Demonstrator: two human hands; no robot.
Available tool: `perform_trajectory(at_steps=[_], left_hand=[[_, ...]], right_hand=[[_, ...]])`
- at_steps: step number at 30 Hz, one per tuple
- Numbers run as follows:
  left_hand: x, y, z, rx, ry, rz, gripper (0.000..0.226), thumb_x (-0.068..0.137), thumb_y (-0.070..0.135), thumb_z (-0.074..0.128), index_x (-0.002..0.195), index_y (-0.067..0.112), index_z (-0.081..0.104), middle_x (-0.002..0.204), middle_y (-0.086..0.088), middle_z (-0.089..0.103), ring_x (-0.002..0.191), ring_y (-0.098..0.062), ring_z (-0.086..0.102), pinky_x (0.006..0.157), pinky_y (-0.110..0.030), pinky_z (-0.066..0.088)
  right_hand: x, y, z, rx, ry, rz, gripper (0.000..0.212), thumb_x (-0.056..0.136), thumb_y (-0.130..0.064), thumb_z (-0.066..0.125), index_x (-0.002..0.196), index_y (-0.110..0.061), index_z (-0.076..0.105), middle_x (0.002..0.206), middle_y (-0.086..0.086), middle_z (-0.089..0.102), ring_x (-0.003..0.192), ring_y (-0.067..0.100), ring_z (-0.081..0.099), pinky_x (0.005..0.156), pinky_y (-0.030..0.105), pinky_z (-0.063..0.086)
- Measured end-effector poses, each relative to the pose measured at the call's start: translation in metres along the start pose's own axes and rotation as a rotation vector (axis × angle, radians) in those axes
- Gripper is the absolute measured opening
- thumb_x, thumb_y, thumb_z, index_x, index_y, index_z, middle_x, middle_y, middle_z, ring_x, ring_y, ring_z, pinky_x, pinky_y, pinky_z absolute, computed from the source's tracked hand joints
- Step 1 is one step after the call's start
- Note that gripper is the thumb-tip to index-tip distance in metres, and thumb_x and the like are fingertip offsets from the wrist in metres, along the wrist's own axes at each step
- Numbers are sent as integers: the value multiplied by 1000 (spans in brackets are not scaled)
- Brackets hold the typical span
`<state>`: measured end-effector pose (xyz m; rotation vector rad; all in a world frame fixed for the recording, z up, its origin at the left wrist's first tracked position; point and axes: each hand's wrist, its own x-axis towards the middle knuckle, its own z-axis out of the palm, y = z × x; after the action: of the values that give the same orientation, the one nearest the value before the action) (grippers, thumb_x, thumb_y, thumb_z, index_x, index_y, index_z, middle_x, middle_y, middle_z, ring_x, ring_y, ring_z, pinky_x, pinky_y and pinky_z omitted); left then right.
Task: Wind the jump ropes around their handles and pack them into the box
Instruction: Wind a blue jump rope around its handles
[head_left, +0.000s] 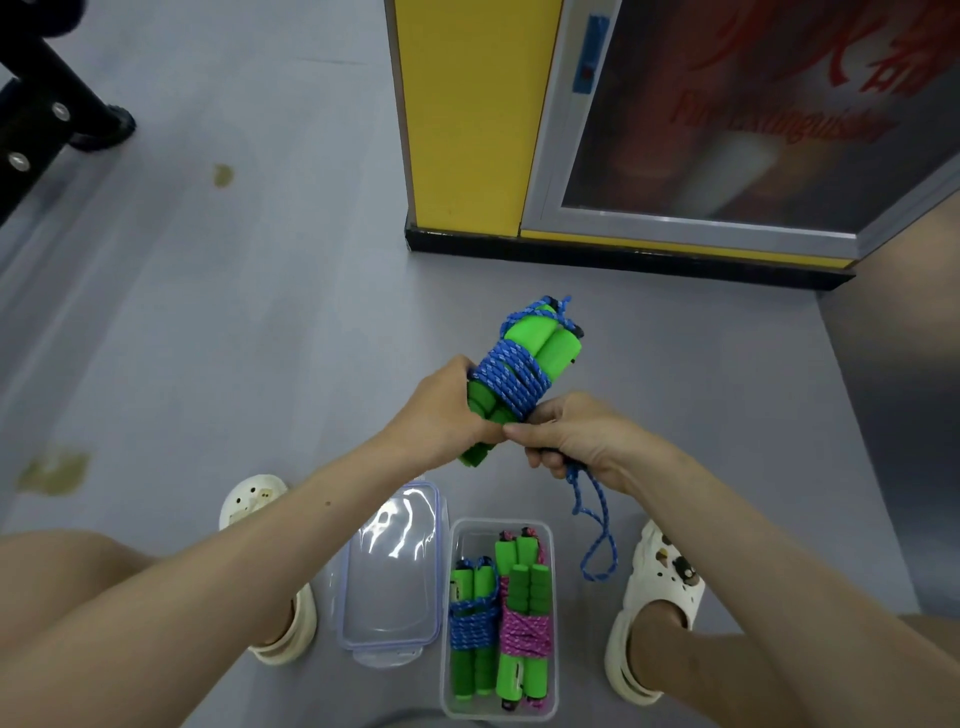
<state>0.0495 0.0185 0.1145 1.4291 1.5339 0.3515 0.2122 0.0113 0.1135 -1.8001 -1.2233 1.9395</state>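
Observation:
My left hand (441, 410) grips the lower part of a pair of green foam handles (540, 345) held together, tilted up to the right. Blue rope (511, 382) is coiled several times around their middle. My right hand (571, 434) pinches the rope just below the coil, and the loose blue end (597, 540) hangs from it in a loop. Below, a clear plastic box (457, 540) on the floor holds a blue-rope bundle (470, 623) on the left and pink-rope bundles (524, 623) on the right, all with green handles.
The box's clear lid (389, 571) lies just left of the box. My feet in white clogs (660, 597) flank both. A yellow pillar (467, 114) and a fire extinguisher cabinet (727, 130) stand ahead; a black equipment leg (62, 114) is at far left.

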Motion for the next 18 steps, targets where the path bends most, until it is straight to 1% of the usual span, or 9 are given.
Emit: perform_trajectory(at_steps=[3, 4, 8, 12, 14, 15, 16, 17, 18], left_hand=[[-1, -1, 3, 207, 65, 77, 51, 71, 27, 78, 109, 20, 46, 89, -2, 62, 77, -23, 61, 67, -36, 52], [-2, 0, 4, 267, 94, 93, 49, 72, 29, 76, 110, 21, 46, 89, -2, 62, 78, -25, 61, 66, -36, 50], [-5, 0, 7, 550, 238, 198, 37, 80, 29, 65, 108, 21, 42, 82, 5, 55, 70, -21, 51, 54, -29, 30], [-7, -4, 6, 608, 291, 208, 36, 81, 24, 63, 108, 18, 40, 89, 4, 55, 67, -20, 46, 52, -29, 26], [-8, -3, 5, 640, 306, 214, 35, 82, 22, 62, 108, 17, 38, 93, 2, 55, 65, -20, 45, 50, -29, 25], [-8, -2, 5, 654, 315, 217, 35, 83, 22, 62, 108, 17, 38, 94, 1, 55, 65, -20, 45, 50, -28, 24], [-8, -2, 5, 670, 322, 219, 35, 83, 21, 62, 108, 16, 37, 95, 1, 55, 64, -20, 45, 49, -28, 23], [-9, -2, 6, 686, 328, 220, 35, 83, 20, 62, 108, 15, 37, 95, 0, 54, 64, -20, 44, 48, -27, 22], [-9, -1, 6, 697, 330, 217, 36, 83, 20, 62, 109, 15, 38, 96, -1, 54, 64, -20, 44, 47, -27, 21]], right_hand=[[2, 0, 0, -13, 19, 29, 13, 88, -8, 64, 75, -6, 63, 55, 6, 55, 36, 6, 38, 38, 18, 34], [2, 0, 1, -9, 26, 34, 11, 88, -6, 63, 76, -6, 64, 55, 7, 54, 36, 6, 38, 37, 17, 33], [1, -3, 3, -45, 26, 47, 10, 88, -6, 62, 85, 3, 66, 50, 5, 54, 35, 7, 39, 36, 17, 32], [1, -5, 4, -75, -38, 27, 16, 90, -7, 60, 95, 7, 66, 52, 6, 57, 37, 7, 43, 37, 18, 33], [2, -5, 4, -62, -70, 7, 16, 92, -7, 57, 97, 6, 65, 56, 6, 61, 39, 7, 50, 40, 17, 39], [2, -5, 3, -56, -89, -6, 15, 93, -6, 56, 98, 4, 65, 61, 7, 64, 44, 8, 55, 44, 17, 44], [2, -5, 3, -57, -115, -20, 13, 93, -4, 54, 98, 2, 64, 69, 9, 67, 52, 9, 62, 52, 18, 50], [3, -5, 3, -69, -143, -38, 12, 92, -1, 53, 98, -1, 64, 79, 11, 70, 63, 12, 66, 65, 19, 54], [3, -4, 4, -100, -164, -62, 14, 91, 1, 53, 99, -2, 64, 89, 13, 71, 74, 14, 68, 77, 20, 53]])
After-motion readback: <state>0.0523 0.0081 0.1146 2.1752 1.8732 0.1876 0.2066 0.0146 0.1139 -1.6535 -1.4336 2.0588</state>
